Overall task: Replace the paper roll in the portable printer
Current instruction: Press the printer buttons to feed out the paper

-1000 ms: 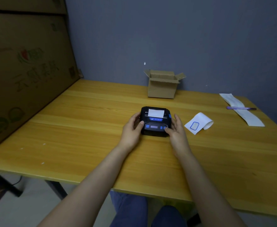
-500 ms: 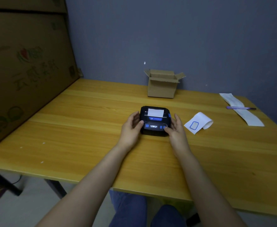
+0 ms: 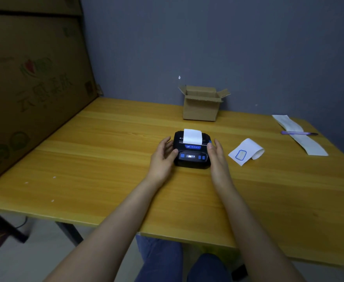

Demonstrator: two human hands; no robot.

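A small black portable printer (image 3: 192, 157) with blue buttons and a lit display sits in the middle of the yellow wooden table (image 3: 106, 159). A white paper strip (image 3: 191, 136) sticks up out of its top slot. My left hand (image 3: 162, 157) rests against the printer's left side, thumb touching its front corner, fingers spread. My right hand (image 3: 217, 157) lies along the right side, fingers straight and touching the edge. Neither hand grips it. A curled white paper piece (image 3: 247, 151) with a blue outlined box lies right of the printer.
A small open cardboard box (image 3: 201, 104) stands at the back by the wall. A long paper strip (image 3: 301, 137) with a purple pen (image 3: 298, 133) across it lies at the far right. A big cardboard box (image 3: 30, 88) fills the left side.
The paper strip has come further out of the printer's slot and now stands taller. Both hands have loosened, with the thumbs off the front panel.
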